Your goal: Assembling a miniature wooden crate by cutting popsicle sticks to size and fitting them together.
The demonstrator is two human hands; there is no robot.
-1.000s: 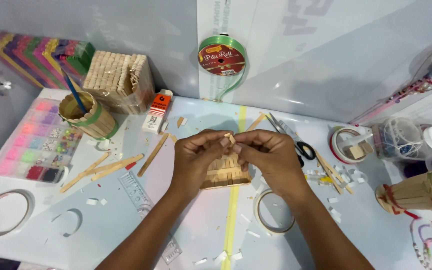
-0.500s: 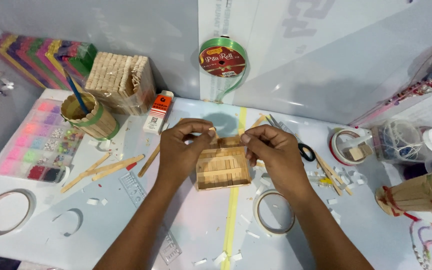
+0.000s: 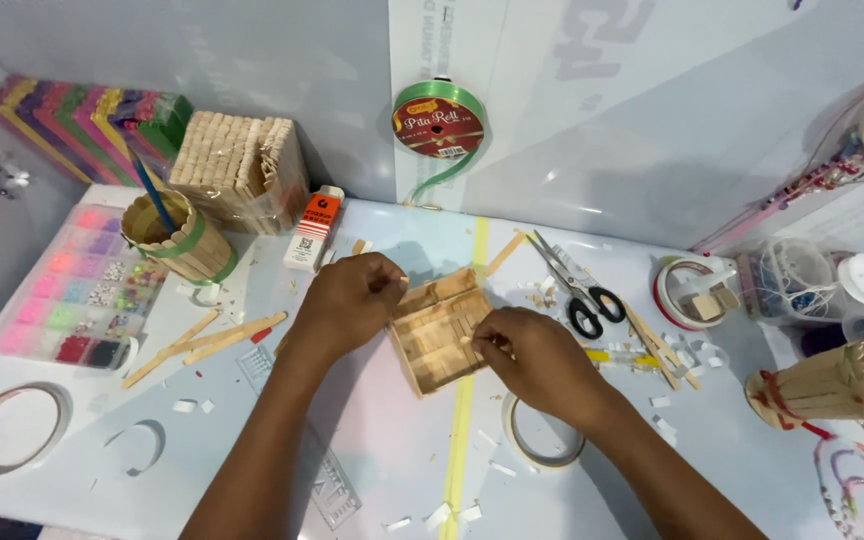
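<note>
A small open box of craft sticks (image 3: 439,333) lies near the middle of the counter (image 3: 372,440), straddling a yellow tape line (image 3: 464,400) that runs from the back edge toward the front edge. The left hand (image 3: 347,300) is curled against the box's left wall, thumb and forefinger pinched together at its top rim; whether a small piece sits in that pinch cannot be told. The right hand (image 3: 532,355) rests on the box's right side, fingers bent inward, fingertips pressing what looks like a short stick onto the inner edge.

To do this well, I judge the left hand should brace the wall firmly while the right presses straight down, so the stick seats flush without pushing the frame out of square. Light, even pressure suits thin sticks.

Both forearms come in from the front edge, wrists low, palms down. Scissors (image 3: 577,290) lie just right of the box, a tape ring (image 3: 542,440) under the right wrist, loose sticks (image 3: 212,340) toward the left edge.
</note>
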